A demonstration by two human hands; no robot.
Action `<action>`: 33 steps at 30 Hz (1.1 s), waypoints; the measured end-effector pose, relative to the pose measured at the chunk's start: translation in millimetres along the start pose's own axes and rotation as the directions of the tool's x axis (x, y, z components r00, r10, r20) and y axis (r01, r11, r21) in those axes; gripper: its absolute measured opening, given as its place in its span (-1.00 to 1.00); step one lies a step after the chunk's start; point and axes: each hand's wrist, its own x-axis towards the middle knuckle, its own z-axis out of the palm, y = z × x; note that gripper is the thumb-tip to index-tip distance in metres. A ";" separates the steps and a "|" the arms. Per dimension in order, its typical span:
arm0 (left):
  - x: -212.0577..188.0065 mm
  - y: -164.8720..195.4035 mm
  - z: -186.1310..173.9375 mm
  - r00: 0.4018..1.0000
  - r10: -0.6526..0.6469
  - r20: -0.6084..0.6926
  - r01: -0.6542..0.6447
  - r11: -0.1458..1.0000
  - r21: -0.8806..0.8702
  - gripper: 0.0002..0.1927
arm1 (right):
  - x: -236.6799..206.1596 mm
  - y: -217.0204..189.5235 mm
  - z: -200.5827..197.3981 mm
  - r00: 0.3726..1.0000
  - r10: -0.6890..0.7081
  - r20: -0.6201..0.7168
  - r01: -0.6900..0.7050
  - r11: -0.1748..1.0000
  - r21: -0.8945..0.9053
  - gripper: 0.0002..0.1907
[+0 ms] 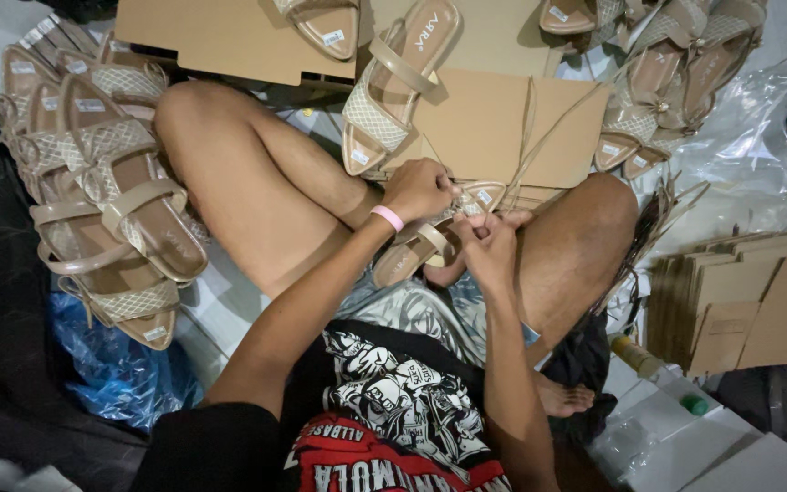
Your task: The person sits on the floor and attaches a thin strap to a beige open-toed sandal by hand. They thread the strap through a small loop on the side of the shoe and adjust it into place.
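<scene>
Fingers (466,228) of both hands were pinched on the beige sandal (430,241) in my lap, left hand (419,189) steadying, right hand (489,246) fiddling with the strap; next probably needed a firm tug.

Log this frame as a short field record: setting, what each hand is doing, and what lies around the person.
Setting: person seated cross-legged on the floor, seen from above
Left hand: closed over the toe end of a beige sandal, pink wristband on the wrist
Right hand: fingers pinched at the same sandal's front strap
Left side: row of matching sandals
Ahead: flat cardboard sheets with a sandal pair on them
Right side: stack of folded cartons, clear plastic bag
</scene>
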 end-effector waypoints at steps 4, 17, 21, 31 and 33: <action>5.2 0.3 -6.7 0.992 0.122 -0.028 -0.122 0.992 0.017 -0.83 | -11.7 -25.3 -2.3 0.993 -0.100 -0.064 0.074 0.946 -0.315 -0.73; -5.2 11.0 -0.3 0.996 0.081 -0.030 -0.081 0.997 0.008 -0.82 | -2.5 -5.6 1.7 0.846 -0.534 -0.005 0.504 0.801 -0.324 -0.80; -7.1 9.0 12.7 0.993 0.052 -0.110 -0.054 0.998 -0.011 -0.87 | -1.0 13.7 6.4 0.826 -0.563 -0.033 0.518 0.781 -0.349 -0.77; 4.5 -3.0 8.3 0.998 0.067 -0.014 -0.067 0.998 0.021 -0.89 | -1.1 6.9 3.8 0.843 -0.537 -0.034 0.489 0.791 -0.367 -0.78; 8.8 -6.3 1.3 0.995 0.093 0.041 -0.092 0.995 -0.031 -0.81 | -9.3 -3.5 0.6 0.790 -0.612 -0.036 0.526 0.707 -0.472 -0.79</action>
